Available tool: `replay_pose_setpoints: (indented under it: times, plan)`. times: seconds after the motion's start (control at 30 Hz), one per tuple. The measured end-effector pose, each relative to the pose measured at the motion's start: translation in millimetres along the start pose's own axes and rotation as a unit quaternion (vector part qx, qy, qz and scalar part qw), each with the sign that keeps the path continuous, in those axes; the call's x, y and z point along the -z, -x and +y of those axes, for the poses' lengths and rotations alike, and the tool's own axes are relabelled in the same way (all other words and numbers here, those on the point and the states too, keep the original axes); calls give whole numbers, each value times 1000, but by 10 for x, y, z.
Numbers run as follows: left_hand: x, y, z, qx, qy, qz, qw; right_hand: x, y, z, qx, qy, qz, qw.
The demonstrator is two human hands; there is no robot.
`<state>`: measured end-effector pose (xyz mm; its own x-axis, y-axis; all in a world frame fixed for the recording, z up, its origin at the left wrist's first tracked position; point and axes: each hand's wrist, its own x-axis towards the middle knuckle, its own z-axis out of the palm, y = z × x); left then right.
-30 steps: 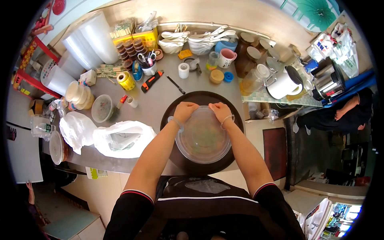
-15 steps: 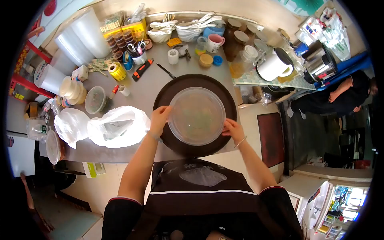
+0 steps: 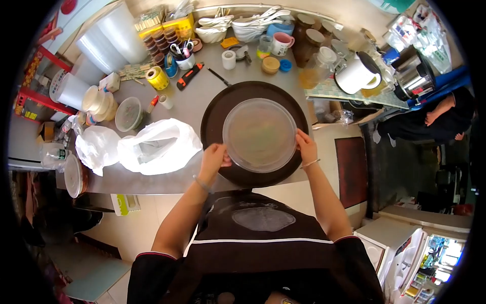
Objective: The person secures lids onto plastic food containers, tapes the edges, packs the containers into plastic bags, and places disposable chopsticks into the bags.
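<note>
A round plastic bowl with a translucent lid (image 3: 259, 134) sits on a dark round tray (image 3: 214, 111) at the table's front edge. Faint greenish contents show through the lid. My left hand (image 3: 214, 161) is closed, its curled fingers at the lower left of the rim. On the other side, my right hand (image 3: 307, 149) grips the rim between thumb and fingers. To the left of the tray lies an opened white plastic bag (image 3: 177, 147).
A second white bag (image 3: 97, 147), a smaller lidded tub (image 3: 129, 114) and a lidded container (image 3: 76, 176) are on the left. Behind stand a utility knife (image 3: 190, 76), tape rolls, spoons and a pink mug (image 3: 282, 44). Jars and a white kettle (image 3: 356, 73) are at right; another person stands beyond.
The view has shifted, so the table appears further right and higher. My left hand has slid down the rim toward the front; my right hand has moved slightly up along it.
</note>
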<state>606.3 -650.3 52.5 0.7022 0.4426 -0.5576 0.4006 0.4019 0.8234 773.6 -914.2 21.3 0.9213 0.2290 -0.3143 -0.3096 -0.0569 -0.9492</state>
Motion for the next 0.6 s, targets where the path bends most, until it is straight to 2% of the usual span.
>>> replay_pose_setpoints:
  times: [0.07, 0.13, 0.23, 0.33, 0.6]
  plan:
    - [-45, -180, 172, -50, 1, 35, 998, -70, -12, 0, 11, -17, 11, 1000]
    - [-61, -566, 267, -122, -6, -3, 992, -156, -21, 28, 23, -36, 46, 998]
    - [-137, -927, 384, -110, -34, -63, 991, -217, -139, 179, 100, 65, 108, 987]
    - [-119, -977, 325, -79, 21, -88, 993, -227, -177, 216, 188, 194, 132, 954]
    - [-199, -928, 333, -107, 74, -78, 988, -249, -194, 292, 195, 134, 133, 963]
